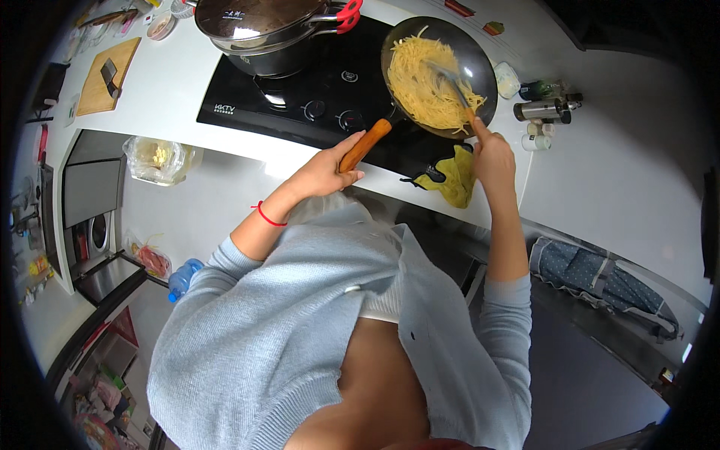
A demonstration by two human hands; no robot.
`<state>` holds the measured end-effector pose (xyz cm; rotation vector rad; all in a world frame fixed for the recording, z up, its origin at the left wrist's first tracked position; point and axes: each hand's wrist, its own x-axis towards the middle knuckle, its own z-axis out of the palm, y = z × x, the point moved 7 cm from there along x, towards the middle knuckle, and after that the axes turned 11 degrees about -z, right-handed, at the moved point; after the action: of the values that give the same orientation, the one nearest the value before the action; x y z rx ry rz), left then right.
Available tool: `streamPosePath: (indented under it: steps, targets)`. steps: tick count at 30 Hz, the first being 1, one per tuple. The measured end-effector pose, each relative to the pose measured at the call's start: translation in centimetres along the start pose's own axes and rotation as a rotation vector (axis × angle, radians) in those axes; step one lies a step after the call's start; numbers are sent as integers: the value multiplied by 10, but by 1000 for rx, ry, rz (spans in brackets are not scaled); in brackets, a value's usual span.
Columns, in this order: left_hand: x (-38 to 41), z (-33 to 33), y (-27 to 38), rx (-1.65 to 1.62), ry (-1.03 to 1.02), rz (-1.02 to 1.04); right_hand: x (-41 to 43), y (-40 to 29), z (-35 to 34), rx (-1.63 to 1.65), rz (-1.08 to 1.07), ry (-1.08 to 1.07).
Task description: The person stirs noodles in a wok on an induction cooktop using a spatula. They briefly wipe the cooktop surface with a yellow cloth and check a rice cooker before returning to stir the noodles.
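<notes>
My left hand (324, 170) grips the wooden handle (365, 146) of a dark wok (478, 62) that sits on the right side of a black gas cooktop (315, 90). Pale yellow shreds (419, 84), which look like shredded potato, spread over the wok's base and up its near wall. In my right hand (495, 163) is a spatula (458, 93) with a wooden grip. Its metal blade lies among the shreds and is partly covered by them. Just left of my right wrist, a yellow-green cloth (454, 177) rests on the counter's front edge.
A lidded pot (264, 34) with red handles occupies the left burner. Further left, a cleaver (109, 77) lies on a wooden cutting board (93, 93). Seasoning bottles (540, 109) stand right of the wok. A lined bin (157, 160) hangs below the counter's left part.
</notes>
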<state>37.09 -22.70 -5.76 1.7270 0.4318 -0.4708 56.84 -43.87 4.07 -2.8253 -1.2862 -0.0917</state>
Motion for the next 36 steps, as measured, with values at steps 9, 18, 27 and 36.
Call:
streamPosePath:
  steps: [9, 18, 27, 36]
  targets:
    - [1, 2, -3, -65, -79, -89, -11, -7, -9, 79, -2, -32]
    - [9, 1, -15, 47, 106, 173, -38, -19, -40, 80, -40, -219]
    - [5, 2, -5, -19, 7, 35, 10, 31, -1, 136, -12, 8]
    - [0, -1, -8, -22, 2, 2, -11, 11, -142, -97, -171, -491]
